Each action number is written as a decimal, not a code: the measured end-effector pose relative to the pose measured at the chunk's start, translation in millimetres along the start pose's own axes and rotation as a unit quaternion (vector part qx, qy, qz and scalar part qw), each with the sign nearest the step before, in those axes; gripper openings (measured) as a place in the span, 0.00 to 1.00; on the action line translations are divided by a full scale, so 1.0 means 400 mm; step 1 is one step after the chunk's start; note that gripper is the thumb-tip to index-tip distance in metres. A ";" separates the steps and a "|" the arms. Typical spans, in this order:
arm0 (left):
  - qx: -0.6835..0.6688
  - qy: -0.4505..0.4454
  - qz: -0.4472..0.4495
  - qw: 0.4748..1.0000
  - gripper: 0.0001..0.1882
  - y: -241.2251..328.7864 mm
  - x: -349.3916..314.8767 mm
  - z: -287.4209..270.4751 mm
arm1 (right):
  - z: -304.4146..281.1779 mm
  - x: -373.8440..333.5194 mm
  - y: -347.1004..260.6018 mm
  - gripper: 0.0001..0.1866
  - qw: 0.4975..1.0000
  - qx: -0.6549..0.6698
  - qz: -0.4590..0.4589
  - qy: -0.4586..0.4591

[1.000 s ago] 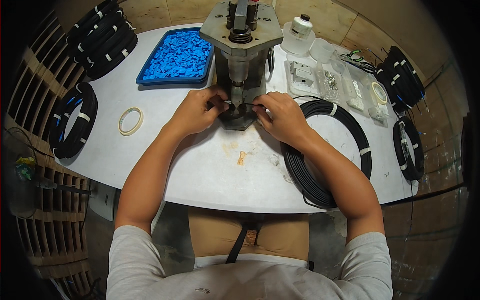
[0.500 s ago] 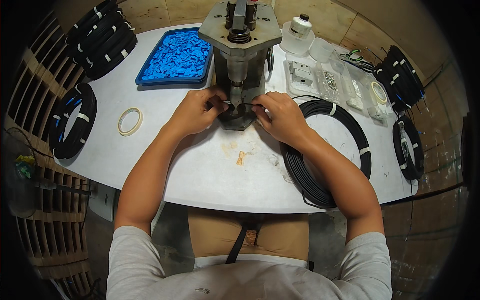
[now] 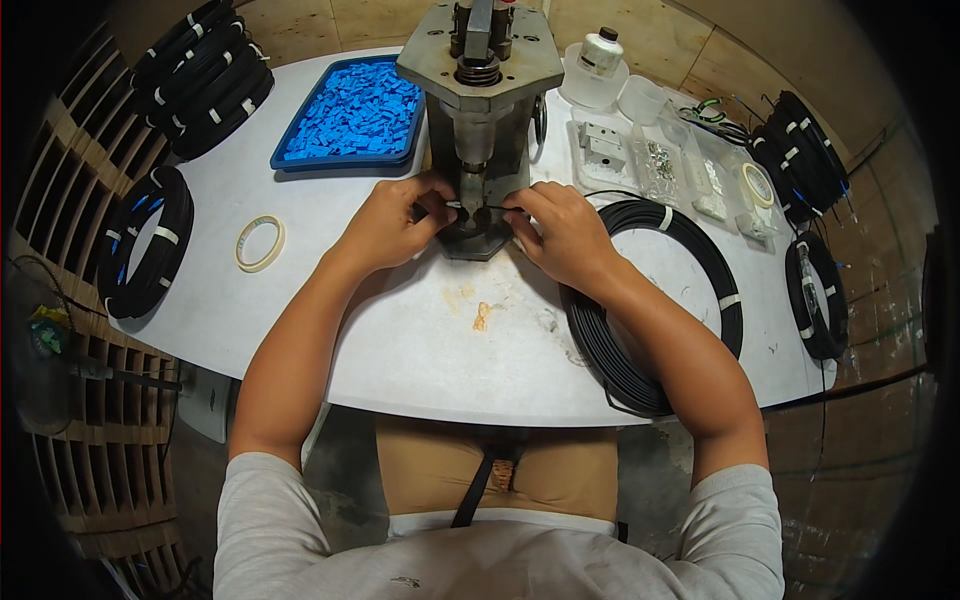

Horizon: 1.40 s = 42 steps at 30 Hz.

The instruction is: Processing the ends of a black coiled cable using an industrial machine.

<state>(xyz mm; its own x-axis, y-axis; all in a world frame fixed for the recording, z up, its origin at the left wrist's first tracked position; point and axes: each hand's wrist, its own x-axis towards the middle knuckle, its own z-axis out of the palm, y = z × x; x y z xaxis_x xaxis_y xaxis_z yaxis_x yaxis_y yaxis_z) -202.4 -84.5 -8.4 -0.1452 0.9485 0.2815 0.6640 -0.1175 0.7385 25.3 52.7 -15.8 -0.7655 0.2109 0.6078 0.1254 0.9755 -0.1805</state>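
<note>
A grey metal press (image 3: 480, 80) stands at the table's far middle, its ram coming down to a small die at the base. My left hand (image 3: 395, 222) is at the left of the die, thumb and fingers pinched together; what they hold is too small to make out. On the die's right side, my right hand (image 3: 562, 228) pinches a thin black cable (image 3: 497, 208) that reaches in toward the die. Under my right forearm lies a large coil of black cable (image 3: 728, 300) bound with white tape.
A blue tray (image 3: 278, 150) of small blue pieces sits left of the press. A tape roll (image 3: 243, 263) and more cable coils (image 3: 178, 205) lie at left. Clear boxes of small parts (image 3: 660, 170), a white bottle (image 3: 601, 52) and further coils (image 3: 815, 300) stand at right.
</note>
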 end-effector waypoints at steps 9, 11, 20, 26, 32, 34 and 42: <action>0.008 -0.009 -0.010 1.000 0.08 0.001 0.004 -0.003 | -0.002 0.000 -0.003 0.07 1.000 -0.001 0.007 0.000; 0.004 -0.008 -0.008 1.000 0.09 -0.009 0.003 -0.001 | -0.001 0.001 -0.003 0.07 1.000 -0.001 0.006 0.001; 0.002 0.001 0.006 1.000 0.10 -0.019 0.006 0.008 | -0.003 0.002 -0.004 0.07 1.000 0.004 0.009 0.001; 0.007 -0.016 -0.020 1.000 0.10 0.001 0.005 0.003 | 0.001 -0.001 0.000 0.06 1.000 0.003 0.011 0.002; 0.001 -0.016 -0.018 1.000 0.09 -0.001 0.005 0.001 | 0.000 0.000 -0.001 0.06 1.000 0.005 0.011 -0.004; 0.005 -0.019 -0.013 1.000 0.10 -0.007 0.006 -0.001 | -0.001 0.003 -0.004 0.07 1.000 0.008 0.000 0.008; 0.003 -0.027 -0.014 1.000 0.11 -0.007 0.006 0.000 | -0.004 -0.001 0.001 0.09 1.000 -0.003 0.005 -0.012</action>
<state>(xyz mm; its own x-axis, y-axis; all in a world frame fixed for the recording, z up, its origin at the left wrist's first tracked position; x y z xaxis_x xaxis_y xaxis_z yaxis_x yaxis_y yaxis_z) -204.5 -82.0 -9.7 -0.1250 0.9659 0.2269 0.6645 -0.0883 0.7420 26.7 53.2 -15.0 -0.7788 0.2188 0.5879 0.1368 0.9739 -0.1813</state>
